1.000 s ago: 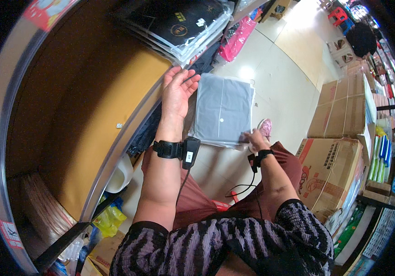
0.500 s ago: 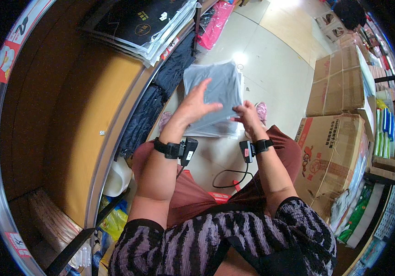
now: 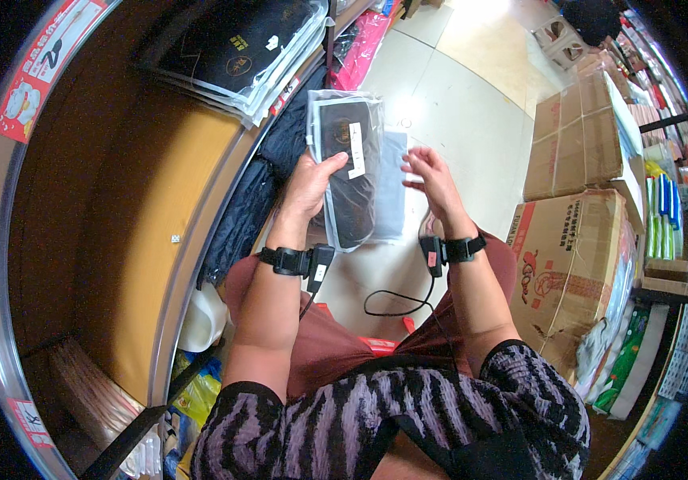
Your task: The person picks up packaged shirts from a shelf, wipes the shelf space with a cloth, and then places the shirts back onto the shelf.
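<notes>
A dark folded item in a clear plastic bag (image 3: 352, 204), with a white strip label on its front, is held upright above the floor. My left hand (image 3: 308, 186) grips its left edge, thumb across the front and fingers behind. Just right of it, my right hand (image 3: 433, 178) is empty, its fingers loosely bent and apart. Behind the bag shows a grey-blue flat package (image 3: 393, 188), partly hidden; I cannot tell whether it is touching the bag.
On the left shelf (image 3: 188, 176) lies a stack of bagged black items (image 3: 236, 56), with dark folded bundles (image 3: 252, 204) below. Cardboard boxes (image 3: 572, 264) stand at the right. A black cable (image 3: 396, 312) hangs from the device on my right wrist.
The grey face between my hands has given way to the dark labelled bag. My left hand has closed on its left edge; my right hand has let go of the package edge.
</notes>
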`<action>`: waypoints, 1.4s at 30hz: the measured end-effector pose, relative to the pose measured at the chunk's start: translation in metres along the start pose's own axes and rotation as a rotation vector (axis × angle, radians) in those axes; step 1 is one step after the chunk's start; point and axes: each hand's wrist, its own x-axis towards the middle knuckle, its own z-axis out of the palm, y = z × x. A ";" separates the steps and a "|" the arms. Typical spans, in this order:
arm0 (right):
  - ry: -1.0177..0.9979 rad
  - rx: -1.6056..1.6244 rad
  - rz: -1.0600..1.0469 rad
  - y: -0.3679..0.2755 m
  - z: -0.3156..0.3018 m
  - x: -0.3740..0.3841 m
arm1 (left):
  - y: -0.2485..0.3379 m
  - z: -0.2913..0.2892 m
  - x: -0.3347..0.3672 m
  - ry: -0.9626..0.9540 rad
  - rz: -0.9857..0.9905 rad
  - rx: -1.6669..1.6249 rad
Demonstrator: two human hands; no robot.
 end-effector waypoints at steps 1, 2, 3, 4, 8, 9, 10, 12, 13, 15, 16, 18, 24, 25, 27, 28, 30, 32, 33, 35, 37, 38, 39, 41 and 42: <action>0.049 -0.071 0.066 0.018 -0.012 -0.002 | 0.007 0.002 -0.004 -0.024 -0.028 -0.088; 0.071 -0.073 0.148 0.037 -0.024 -0.004 | 0.012 0.001 -0.006 -0.034 -0.032 -0.138; 0.101 -0.078 0.231 0.056 -0.040 -0.009 | 0.017 0.007 -0.008 -0.029 -0.002 -0.194; 0.116 0.015 0.343 0.074 -0.054 -0.014 | 0.017 0.009 -0.007 -0.046 -0.008 -0.251; -0.006 0.372 0.542 0.095 -0.048 -0.043 | 0.023 0.010 -0.010 -0.080 -0.052 -0.476; -0.049 0.517 0.519 0.102 -0.050 -0.045 | 0.019 0.012 -0.008 -0.092 -0.053 -0.478; -0.127 0.656 0.441 0.090 -0.031 -0.050 | 0.017 0.005 -0.009 -0.072 -0.080 -0.509; -0.077 0.871 0.263 0.051 0.001 -0.057 | 0.015 0.005 -0.012 -0.054 -0.086 -0.506; -0.018 0.990 0.197 0.029 0.013 -0.054 | 0.014 0.002 -0.013 -0.061 -0.114 -0.487; 0.072 0.964 0.065 0.050 -0.029 -0.031 | 0.009 0.017 -0.010 -0.120 -0.136 -0.417; 0.123 0.921 0.090 0.042 -0.032 -0.026 | 0.009 0.012 -0.010 -0.112 -0.144 -0.407; 0.123 0.895 0.025 0.030 -0.037 -0.025 | 0.010 0.003 -0.008 -0.118 -0.178 -0.446; 0.058 0.793 -0.214 -0.007 -0.044 -0.039 | 0.014 -0.003 -0.005 -0.083 -0.135 -0.420; 0.055 0.795 -0.209 -0.011 -0.048 -0.041 | 0.018 -0.005 -0.005 -0.086 -0.131 -0.420; 0.036 0.735 -0.220 -0.030 -0.047 -0.048 | 0.029 -0.014 -0.006 -0.093 0.024 -0.454; 0.011 0.711 -0.226 -0.035 -0.052 -0.049 | 0.036 -0.019 -0.009 -0.173 -0.008 -0.474; 0.030 0.648 -0.236 -0.043 -0.057 -0.054 | 0.040 -0.020 -0.011 -0.214 -0.006 -0.292; 0.017 0.601 -0.219 -0.051 -0.062 -0.060 | 0.050 -0.020 -0.018 -0.306 -0.015 -0.140; -0.034 0.552 -0.194 -0.055 -0.066 -0.065 | 0.041 -0.042 -0.009 -0.498 -0.189 -0.210; -0.028 0.395 -0.165 -0.067 -0.065 -0.076 | 0.043 -0.035 -0.016 -0.521 -0.265 -0.125; -0.091 0.368 -0.197 -0.077 -0.047 -0.079 | 0.026 -0.043 -0.021 -0.405 -0.285 -0.078; -0.102 0.299 -0.183 -0.079 -0.048 -0.077 | 0.031 -0.028 -0.025 -0.385 -0.230 -0.097; -0.112 0.230 -0.169 -0.081 -0.048 -0.074 | 0.037 -0.014 -0.030 -0.365 -0.175 -0.116; -0.123 0.182 -0.168 -0.092 -0.041 -0.067 | 0.043 -0.005 -0.036 -0.245 -0.159 -0.036; -0.129 0.138 -0.164 -0.099 -0.037 -0.064 | 0.042 -0.004 -0.035 -0.253 -0.102 -0.045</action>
